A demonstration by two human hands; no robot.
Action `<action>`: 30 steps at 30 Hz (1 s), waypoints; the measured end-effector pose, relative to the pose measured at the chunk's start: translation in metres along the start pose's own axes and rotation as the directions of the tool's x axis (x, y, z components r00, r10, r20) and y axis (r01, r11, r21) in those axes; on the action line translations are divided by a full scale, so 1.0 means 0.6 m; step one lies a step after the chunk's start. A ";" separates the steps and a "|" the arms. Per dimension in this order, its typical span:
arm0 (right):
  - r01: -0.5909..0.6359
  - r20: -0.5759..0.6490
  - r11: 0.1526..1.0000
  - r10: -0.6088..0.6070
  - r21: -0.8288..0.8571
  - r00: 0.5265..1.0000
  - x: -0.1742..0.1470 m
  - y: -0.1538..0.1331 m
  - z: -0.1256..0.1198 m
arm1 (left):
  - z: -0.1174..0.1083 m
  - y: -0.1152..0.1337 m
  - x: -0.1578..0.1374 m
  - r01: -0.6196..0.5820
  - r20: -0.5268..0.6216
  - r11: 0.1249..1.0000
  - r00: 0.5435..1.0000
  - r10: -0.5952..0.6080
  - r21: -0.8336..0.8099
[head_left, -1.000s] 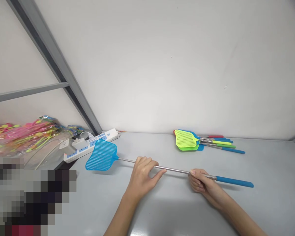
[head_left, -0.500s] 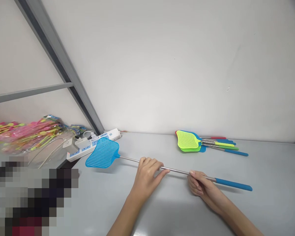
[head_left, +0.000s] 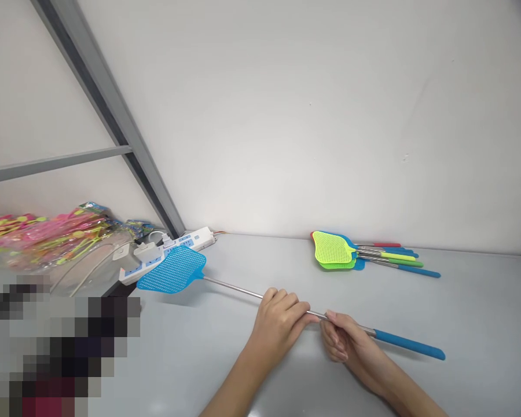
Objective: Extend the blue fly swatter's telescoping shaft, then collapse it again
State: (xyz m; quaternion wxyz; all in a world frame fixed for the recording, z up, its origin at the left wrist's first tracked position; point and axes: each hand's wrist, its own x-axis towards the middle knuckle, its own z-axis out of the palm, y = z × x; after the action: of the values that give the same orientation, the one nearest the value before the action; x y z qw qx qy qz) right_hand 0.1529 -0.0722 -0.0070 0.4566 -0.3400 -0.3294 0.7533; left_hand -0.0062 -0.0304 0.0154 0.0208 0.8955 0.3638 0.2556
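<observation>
Blue fly swatter held above grey table, slanting across: mesh head at left, blue handle at lower right. Left hand closed round metal shaft, fingers over top. Right hand curled round shaft just beside handle, thumb on top; hands very close together. Behind, pile of fly swatters, yellow-green, blue, red, near white wall. Power strip with plugs behind mesh head; farther left, clear bags, pink and yellow contents.
</observation>
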 end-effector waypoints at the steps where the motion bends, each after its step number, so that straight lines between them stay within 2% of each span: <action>1: 0.001 -0.005 1.000 -0.001 -0.003 1.000 -0.001 0.000 0.000 | 0.000 0.001 0.000 -0.008 -0.001 1.000 1.000 0.008 0.019; 8: 0.025 -0.011 1.000 -0.025 -0.004 1.000 -0.002 -0.008 -0.004 | -0.003 0.000 0.004 -0.053 -0.088 0.990 0.994 0.065 0.130; 14: 0.021 0.001 0.997 -0.021 -0.074 1.000 -0.004 -0.014 -0.001 | -0.003 -0.009 0.003 -0.100 -0.195 0.980 0.972 0.133 0.170; 19: 0.056 -0.039 0.985 -0.064 -0.163 0.997 -0.008 -0.020 0.001 | -0.005 -0.011 0.003 -0.125 -0.214 0.973 0.962 0.167 0.195; 30: 0.070 -0.037 0.962 -0.083 -0.264 0.996 -0.010 -0.023 -0.002 | -0.012 -0.017 0.001 -0.140 -0.219 0.971 0.959 0.181 0.193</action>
State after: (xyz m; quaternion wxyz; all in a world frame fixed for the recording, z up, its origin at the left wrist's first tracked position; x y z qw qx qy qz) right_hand 0.1623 -0.0726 0.0050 0.4441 -0.4024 -0.4279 0.6765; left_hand -0.0156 -0.0235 0.0194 -0.1221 0.8839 0.3106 0.3275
